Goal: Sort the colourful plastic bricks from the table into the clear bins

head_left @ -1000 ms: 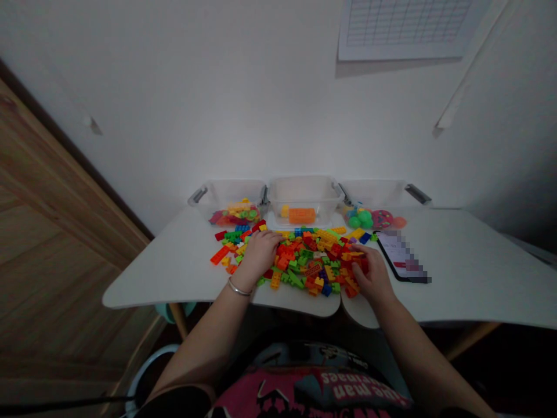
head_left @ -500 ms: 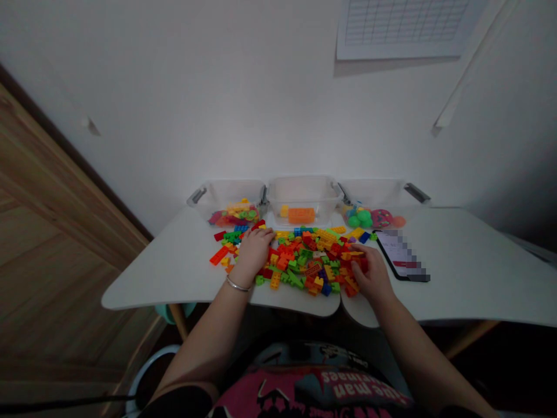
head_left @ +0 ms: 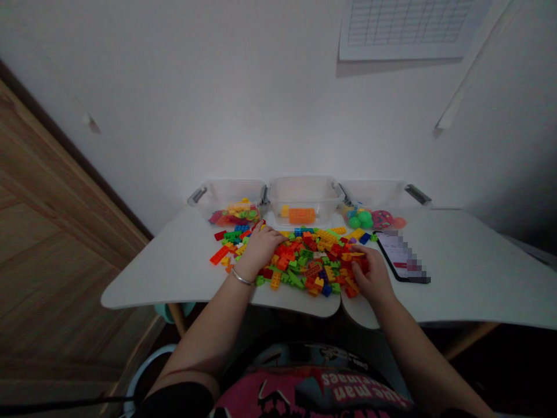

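"Looking from the head view, which step would you say is in hand?"

"Handling loose pieces, I'd judge: both hands are down at a pile of toy bricks (head_left: 307, 255). It spreads over the white table (head_left: 161, 270), just in front of the see-through middle tub (head_left: 304, 188)."

"How does the left hand (head_left: 261, 251) stand?"

"Palm down across the left part of the pile, fingers stretched out with a slight bend, pointing away and toward the right. Its underside is hidden, so I can't tell whether it grips anything."

"And the right hand (head_left: 374, 274)?"

"At the pile's right edge, turned partly onto its side, thumb apart from the fingers, red and orange bricks between and beside them. Whether any is pinched, I can't tell."

"The arms?"

"Both forearms slant forward from the near side, elbows wide, most of the pile lying between the hands. A bracelet (head_left: 242, 277) rings the left wrist."

"What would a next move call for?"

"In my judgement, closing thumb and fingertips on one brick and freeing it without dragging neighbours. The right hand looks better set; the left would need to curl. Mind the phone (head_left: 401, 255), just beside the right hand."
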Action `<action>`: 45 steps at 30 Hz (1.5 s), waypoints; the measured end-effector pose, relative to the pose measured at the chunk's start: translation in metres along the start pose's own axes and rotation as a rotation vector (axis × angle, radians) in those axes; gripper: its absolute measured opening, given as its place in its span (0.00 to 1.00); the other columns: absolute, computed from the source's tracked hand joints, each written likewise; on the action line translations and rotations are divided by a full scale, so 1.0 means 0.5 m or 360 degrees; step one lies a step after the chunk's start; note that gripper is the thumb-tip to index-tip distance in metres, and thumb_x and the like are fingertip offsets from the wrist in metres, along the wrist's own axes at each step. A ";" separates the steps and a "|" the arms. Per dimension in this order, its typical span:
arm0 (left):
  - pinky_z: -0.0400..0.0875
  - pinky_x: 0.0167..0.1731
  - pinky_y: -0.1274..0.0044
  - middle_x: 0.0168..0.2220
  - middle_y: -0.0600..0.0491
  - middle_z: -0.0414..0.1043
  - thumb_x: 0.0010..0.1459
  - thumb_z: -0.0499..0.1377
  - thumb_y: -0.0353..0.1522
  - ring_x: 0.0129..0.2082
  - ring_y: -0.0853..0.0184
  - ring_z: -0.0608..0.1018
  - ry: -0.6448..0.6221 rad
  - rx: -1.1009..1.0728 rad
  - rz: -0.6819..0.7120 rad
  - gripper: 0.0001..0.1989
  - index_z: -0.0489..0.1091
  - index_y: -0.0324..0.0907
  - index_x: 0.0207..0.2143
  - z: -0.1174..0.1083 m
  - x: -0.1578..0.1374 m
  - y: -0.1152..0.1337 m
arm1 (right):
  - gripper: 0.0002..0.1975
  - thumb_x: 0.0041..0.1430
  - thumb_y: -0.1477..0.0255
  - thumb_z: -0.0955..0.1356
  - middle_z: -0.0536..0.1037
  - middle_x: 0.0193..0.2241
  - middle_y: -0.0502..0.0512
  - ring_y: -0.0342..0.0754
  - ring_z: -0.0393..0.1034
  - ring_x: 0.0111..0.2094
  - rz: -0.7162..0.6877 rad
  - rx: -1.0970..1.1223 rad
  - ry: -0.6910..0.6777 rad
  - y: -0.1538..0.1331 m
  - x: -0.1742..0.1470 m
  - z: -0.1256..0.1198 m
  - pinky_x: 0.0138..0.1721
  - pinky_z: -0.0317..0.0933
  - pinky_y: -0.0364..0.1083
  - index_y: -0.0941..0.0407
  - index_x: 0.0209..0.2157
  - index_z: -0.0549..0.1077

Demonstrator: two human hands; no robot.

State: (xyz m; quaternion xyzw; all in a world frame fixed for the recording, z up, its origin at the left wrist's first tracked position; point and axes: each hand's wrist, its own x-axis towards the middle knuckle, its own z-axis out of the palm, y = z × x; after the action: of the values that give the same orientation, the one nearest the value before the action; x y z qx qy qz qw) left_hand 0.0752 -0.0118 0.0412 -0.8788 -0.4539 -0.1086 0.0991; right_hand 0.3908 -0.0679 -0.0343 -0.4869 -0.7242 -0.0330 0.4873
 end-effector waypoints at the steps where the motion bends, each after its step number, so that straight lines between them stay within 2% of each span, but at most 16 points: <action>1: 0.55 0.63 0.56 0.46 0.52 0.80 0.61 0.55 0.27 0.49 0.59 0.75 -0.0001 0.0015 -0.0001 0.16 0.77 0.49 0.46 0.001 0.001 -0.002 | 0.15 0.59 0.72 0.64 0.77 0.42 0.60 0.56 0.71 0.44 -0.0001 -0.0001 -0.0004 0.000 0.000 0.000 0.46 0.67 0.57 0.53 0.48 0.69; 15: 0.60 0.59 0.60 0.38 0.49 0.79 0.60 0.57 0.28 0.44 0.59 0.77 0.0097 0.0063 -0.0078 0.11 0.78 0.47 0.40 0.016 0.004 -0.016 | 0.15 0.59 0.71 0.64 0.76 0.42 0.60 0.56 0.70 0.45 0.0040 0.0018 -0.0016 0.000 -0.001 0.002 0.47 0.66 0.58 0.53 0.48 0.69; 19: 0.66 0.54 0.62 0.40 0.49 0.79 0.59 0.58 0.30 0.44 0.59 0.77 0.0233 -0.0140 -0.0192 0.10 0.76 0.45 0.42 0.019 0.005 -0.033 | 0.15 0.59 0.71 0.64 0.77 0.41 0.59 0.56 0.70 0.45 0.0015 0.0006 -0.0004 0.000 0.001 0.000 0.47 0.66 0.58 0.53 0.48 0.69; 21: 0.69 0.53 0.65 0.43 0.49 0.78 0.60 0.57 0.30 0.46 0.60 0.77 0.0382 -0.0355 -0.0277 0.11 0.75 0.44 0.44 0.020 0.006 -0.042 | 0.15 0.59 0.70 0.64 0.76 0.42 0.60 0.56 0.70 0.45 0.0007 0.0008 -0.0011 -0.001 0.001 0.000 0.47 0.66 0.58 0.53 0.48 0.69; 26: 0.70 0.54 0.68 0.49 0.49 0.76 0.62 0.54 0.33 0.51 0.63 0.76 0.0916 -0.0791 -0.0551 0.13 0.72 0.44 0.48 0.011 0.011 -0.053 | 0.15 0.59 0.70 0.64 0.76 0.42 0.60 0.56 0.70 0.46 0.0047 0.0021 -0.0020 -0.001 0.000 0.000 0.48 0.66 0.58 0.53 0.49 0.69; 31: 0.70 0.53 0.71 0.47 0.47 0.75 0.63 0.53 0.37 0.49 0.64 0.76 0.1461 -0.0890 -0.0843 0.17 0.67 0.43 0.52 -0.003 0.023 -0.075 | 0.16 0.59 0.69 0.64 0.76 0.43 0.60 0.57 0.70 0.46 0.0086 0.0020 -0.0034 0.000 -0.001 0.001 0.48 0.66 0.59 0.52 0.49 0.70; 34: 0.69 0.52 0.72 0.48 0.46 0.74 0.63 0.52 0.37 0.48 0.65 0.76 0.1627 -0.0907 -0.0958 0.18 0.66 0.41 0.54 -0.006 0.041 -0.115 | 0.16 0.58 0.70 0.64 0.76 0.43 0.60 0.57 0.70 0.45 0.0090 0.0023 -0.0038 0.002 -0.002 0.001 0.47 0.66 0.59 0.53 0.49 0.70; 36: 0.68 0.53 0.71 0.47 0.46 0.75 0.63 0.53 0.37 0.48 0.64 0.76 0.1563 -0.0822 -0.1027 0.16 0.69 0.40 0.50 -0.006 0.055 -0.145 | 0.16 0.58 0.70 0.64 0.76 0.43 0.61 0.57 0.70 0.45 0.0079 0.0022 -0.0043 0.002 -0.002 0.001 0.47 0.66 0.59 0.53 0.49 0.70; 39: 0.63 0.58 0.68 0.46 0.47 0.77 0.62 0.53 0.36 0.47 0.63 0.77 0.1345 -0.0660 -0.1105 0.15 0.72 0.41 0.48 -0.008 0.071 -0.178 | 0.16 0.58 0.70 0.64 0.76 0.43 0.60 0.57 0.70 0.45 0.0076 0.0020 -0.0042 0.001 -0.002 0.001 0.48 0.66 0.59 0.53 0.49 0.70; 42: 0.52 0.63 0.61 0.45 0.50 0.80 0.61 0.54 0.36 0.47 0.62 0.77 0.1032 -0.0463 -0.1154 0.15 0.74 0.45 0.47 -0.015 0.081 -0.185 | 0.15 0.58 0.70 0.64 0.77 0.42 0.60 0.57 0.70 0.45 0.0077 0.0012 -0.0039 -0.001 -0.001 0.001 0.47 0.66 0.58 0.53 0.48 0.70; 45: 0.51 0.63 0.60 0.42 0.51 0.81 0.60 0.54 0.39 0.48 0.58 0.78 0.0742 -0.0292 -0.1254 0.15 0.76 0.49 0.45 -0.026 0.088 -0.178 | 0.15 0.59 0.70 0.64 0.77 0.41 0.60 0.57 0.70 0.44 0.0076 0.0012 -0.0049 -0.002 0.000 0.001 0.46 0.66 0.58 0.53 0.48 0.70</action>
State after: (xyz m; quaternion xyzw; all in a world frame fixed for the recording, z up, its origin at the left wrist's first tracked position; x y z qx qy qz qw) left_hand 0.0258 0.0694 0.0730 -0.5968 -0.7072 -0.3721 0.0716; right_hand 0.3899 -0.0681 -0.0342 -0.5026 -0.7200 -0.0110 0.4785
